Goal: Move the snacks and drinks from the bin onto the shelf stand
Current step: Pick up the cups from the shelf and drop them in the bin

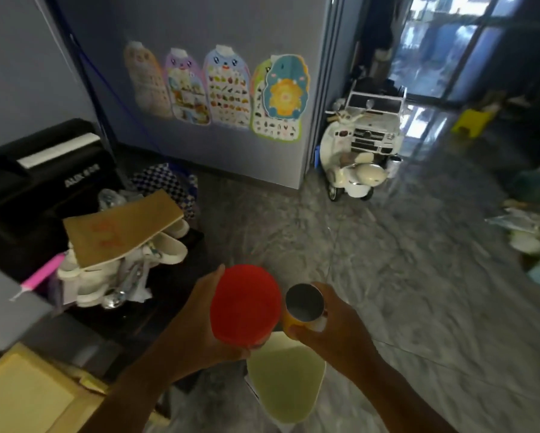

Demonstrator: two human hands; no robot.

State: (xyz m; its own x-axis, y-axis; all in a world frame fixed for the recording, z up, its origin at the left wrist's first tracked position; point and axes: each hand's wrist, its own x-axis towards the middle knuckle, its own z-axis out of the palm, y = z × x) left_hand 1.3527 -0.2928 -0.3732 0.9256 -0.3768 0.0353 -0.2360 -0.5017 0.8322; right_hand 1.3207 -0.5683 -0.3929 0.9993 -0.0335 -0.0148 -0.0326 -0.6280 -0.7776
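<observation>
Red cylindrical container (245, 304): plastic-looking, end face toward the camera, tilted, held above the floor. Yellow-sided metal can (304, 304): silver end face toward the camera, just beside the red container, on its right. Pale green open-topped bin (289, 379): stands on the floor directly below both.

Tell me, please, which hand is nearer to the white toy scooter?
Right. The right hand, holding a can, is closer to the scooter; the left hand, holding a red container, is farther left.

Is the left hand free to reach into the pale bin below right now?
Probably not. The left hand grips a red container, so its fingers are occupied. The pale bin lies open directly beneath, unobstructed, but the right hand holds a can too.
</observation>
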